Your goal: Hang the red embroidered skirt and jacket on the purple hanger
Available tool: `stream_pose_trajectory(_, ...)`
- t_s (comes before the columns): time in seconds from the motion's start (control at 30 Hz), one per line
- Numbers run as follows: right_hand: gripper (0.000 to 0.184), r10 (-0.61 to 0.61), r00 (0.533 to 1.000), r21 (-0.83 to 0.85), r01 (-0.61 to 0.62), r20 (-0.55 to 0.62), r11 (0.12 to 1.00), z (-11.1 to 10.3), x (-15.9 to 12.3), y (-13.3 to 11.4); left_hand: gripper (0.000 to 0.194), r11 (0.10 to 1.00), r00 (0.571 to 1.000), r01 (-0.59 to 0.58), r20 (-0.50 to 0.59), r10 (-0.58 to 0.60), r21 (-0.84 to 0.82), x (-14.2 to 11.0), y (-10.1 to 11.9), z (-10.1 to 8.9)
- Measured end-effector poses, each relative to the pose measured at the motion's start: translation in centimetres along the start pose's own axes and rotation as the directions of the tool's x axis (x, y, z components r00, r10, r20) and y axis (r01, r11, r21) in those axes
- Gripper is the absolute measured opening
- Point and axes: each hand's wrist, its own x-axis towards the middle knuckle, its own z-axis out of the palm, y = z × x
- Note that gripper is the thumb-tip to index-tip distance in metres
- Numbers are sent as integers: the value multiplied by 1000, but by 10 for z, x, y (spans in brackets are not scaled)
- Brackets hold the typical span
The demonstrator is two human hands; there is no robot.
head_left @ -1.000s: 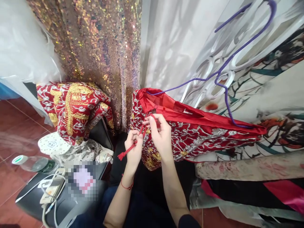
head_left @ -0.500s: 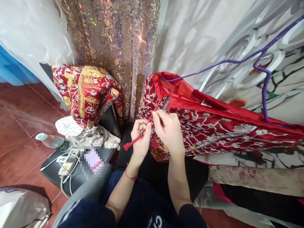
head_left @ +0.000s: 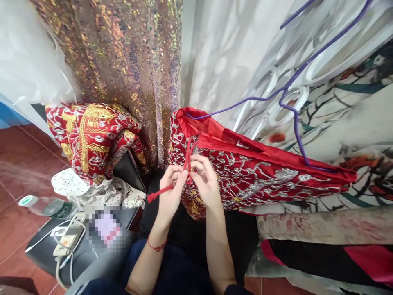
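Observation:
A red garment point(head_left: 260, 172) with silver and gold embroidery hangs from a purple hanger point(head_left: 245, 99). From its waistband, a red cord point(head_left: 188, 149) runs down to both hands. My left hand point(head_left: 170, 192) is closed on the cord between thumb and fingers. A tasselled cord end sticks out past that hand to the left. Fingertip to fingertip beside it, my right hand point(head_left: 205, 180) pinches the cord too, with a small loop of it between the hands. The fingers partly hide how the cord crosses.
A folded red-and-gold embroidered garment point(head_left: 95, 137) lies on a black chair at left, by a dotted white cloth point(head_left: 69, 182). A plastic bottle point(head_left: 50, 207) and a power strip point(head_left: 70, 235) are in front. A sequined curtain point(head_left: 123, 53) hangs behind. Rolled fabrics point(head_left: 322, 227) lie at right.
The view has shifted, so the garment and hanger appear farther left and lower. My right hand has turned, its fingers now meeting my left fingertips around the cord.

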Motion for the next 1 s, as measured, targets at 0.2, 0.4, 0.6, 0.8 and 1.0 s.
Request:
stream_pose_trajectory(0.2,26,108,994,108,-108,10,988,-5,-2,-5,37,999,998,40,55,-40,-10,21,3,-10)
stream_pose_trajectory(0.4,27,171,984,83,-167,-49,982,-10,-3,-3,38,986,980,134,162,-117,-97,40,2,-24)
stream_pose_trajectory(0.6,23,221,975,-144,-220,-5,965,-20,-8,-5,23,942,989,142,1,-149,-306,66,-3,-34)
stream_pose_trajectory(0.8,29,87,968,-84,-109,-235,990,-35,-4,-18,28,819,968,149,-87,-235,-555,114,10,-38)
stream_pose_trajectory(1.0,31,-70,833,-28,66,-548,997,-52,5,-17,22,936,944,56,-286,-163,-349,137,-9,-40)
